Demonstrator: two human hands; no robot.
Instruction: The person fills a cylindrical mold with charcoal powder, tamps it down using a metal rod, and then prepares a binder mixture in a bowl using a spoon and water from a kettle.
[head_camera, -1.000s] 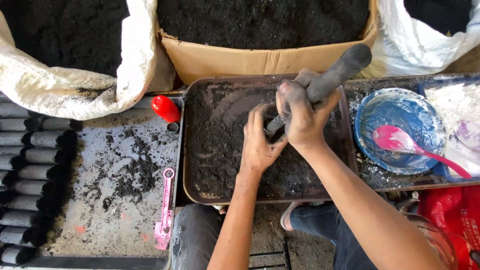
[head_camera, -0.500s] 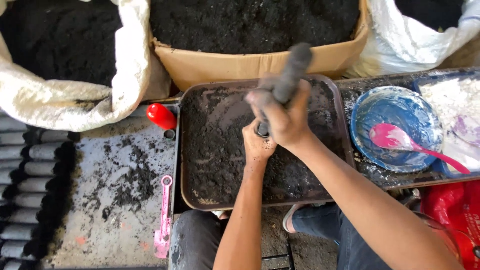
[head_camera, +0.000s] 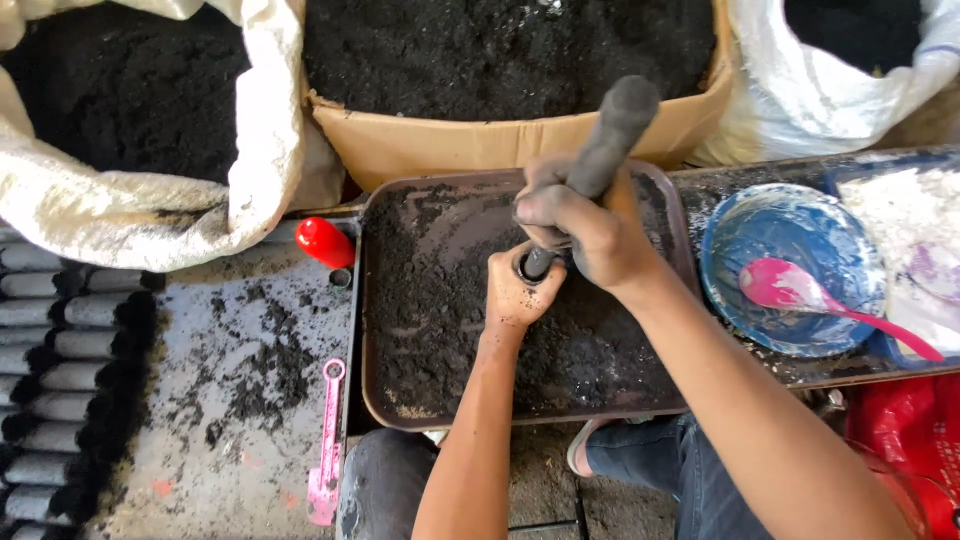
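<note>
Near the far edge of the brown tray (head_camera: 672, 300), toward its middle, a small dark tube (head_camera: 527, 268) is held upright in the head view, its open mouth just showing. The left hand (head_camera: 517, 293) is wrapped around the tube, fingers closed on it, so that most of its wall is hidden. The right hand (head_camera: 585, 228) is clenched on a grey rod (head_camera: 612, 135), whose lower end is set into the tube's mouth while its rounded top leans toward the tray's far right corner.

Loose black powder (head_camera: 430, 300) is spread over the tray floor, thickest along the near and left edges. The powder is judged light, crumbly and easily spilled, so the tube would best be kept upright and taken around its middle, as it is now. The rod looks stiff and fairly heavy (its dusty coat may make it a little slippery), and a full-fist hold on its lower half seems sound.

Beside the tray's right edge lies a blue bowl (head_camera: 740, 215) with a pink spoon (head_camera: 800, 292) in it. By the far left corner stands a red cap (head_camera: 324, 242), and a pink scoop (head_camera: 328, 440) lies off the near left corner. Finished tubes (head_camera: 70, 380) are stacked well apart at the left.
</note>
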